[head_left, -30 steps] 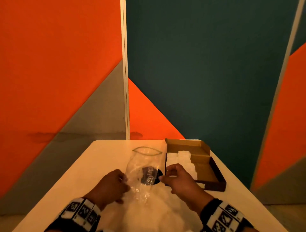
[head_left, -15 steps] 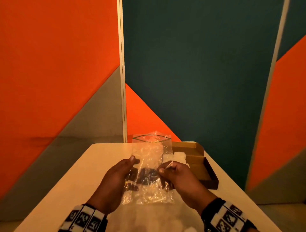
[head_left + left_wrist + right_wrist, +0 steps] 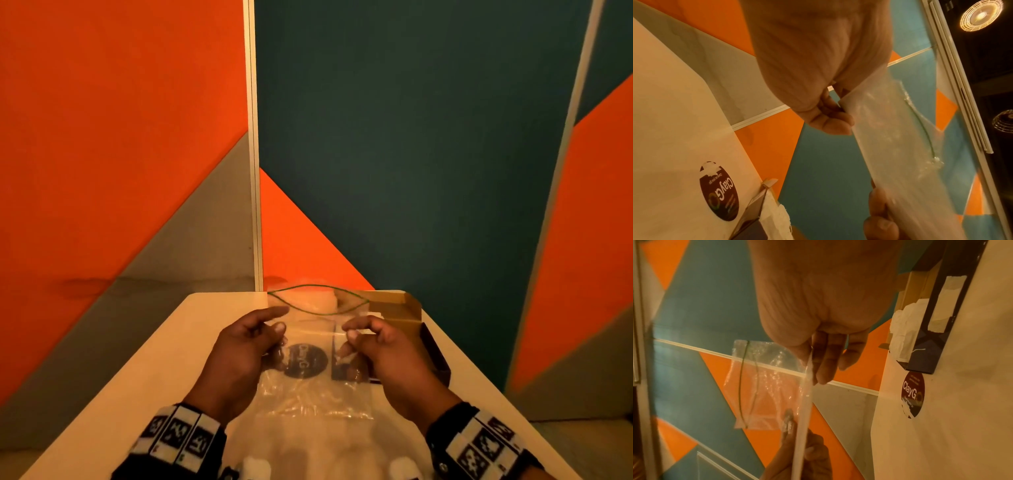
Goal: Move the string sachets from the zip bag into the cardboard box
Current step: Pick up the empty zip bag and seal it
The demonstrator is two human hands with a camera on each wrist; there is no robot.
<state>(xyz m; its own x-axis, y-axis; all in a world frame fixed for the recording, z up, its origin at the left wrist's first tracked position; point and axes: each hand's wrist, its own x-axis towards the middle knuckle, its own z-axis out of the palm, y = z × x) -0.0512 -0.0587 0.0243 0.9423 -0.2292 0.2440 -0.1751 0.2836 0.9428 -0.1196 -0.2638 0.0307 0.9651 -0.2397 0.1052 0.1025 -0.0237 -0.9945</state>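
Zip bag (image 3: 317,342) (see-through) between hands

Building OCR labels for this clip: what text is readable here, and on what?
"ClayG": on the round dark sticker stuck to the table, beside the cardboard box; mirrored in the left wrist view.
Smaller lines on that sticker: too small to read.
Wristband markers: black-and-white patterns, no words.
Zip bag: no print visible.

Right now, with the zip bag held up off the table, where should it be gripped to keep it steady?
Best by its two side edges below the open mouth. The zip bag is limp clear film, mouth up and bowed open. The left hand pinches its left edge, the right hand the right, each coming from its own side. That likely keeps the film taut.
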